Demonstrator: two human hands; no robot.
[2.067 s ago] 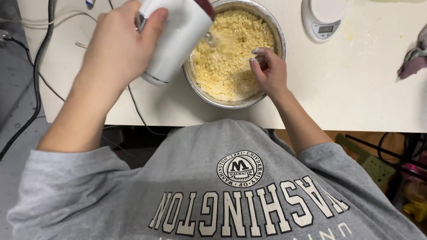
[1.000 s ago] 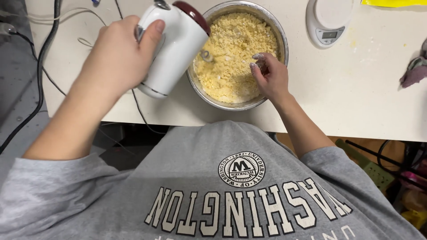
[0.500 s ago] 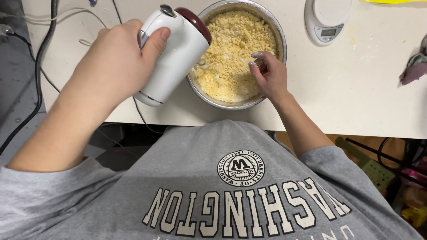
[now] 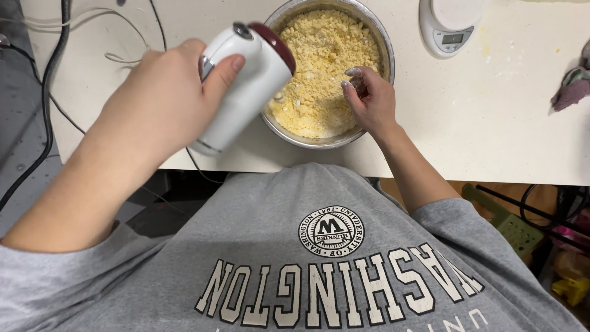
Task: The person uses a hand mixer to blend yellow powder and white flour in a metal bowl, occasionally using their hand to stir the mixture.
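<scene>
Gripping the white hand mixer (image 4: 243, 86) firmly, the left hand (image 4: 163, 101) tilts its likely weighty body over the metal bowl (image 4: 386, 46) on the table (image 4: 491, 123); the right hand (image 4: 372, 98) clasps the slippery rim.

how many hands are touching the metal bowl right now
1. The right hand holds the near rim of the metal bowl. The left hand grips the white hand mixer beside the bowl and does not touch it.
</scene>
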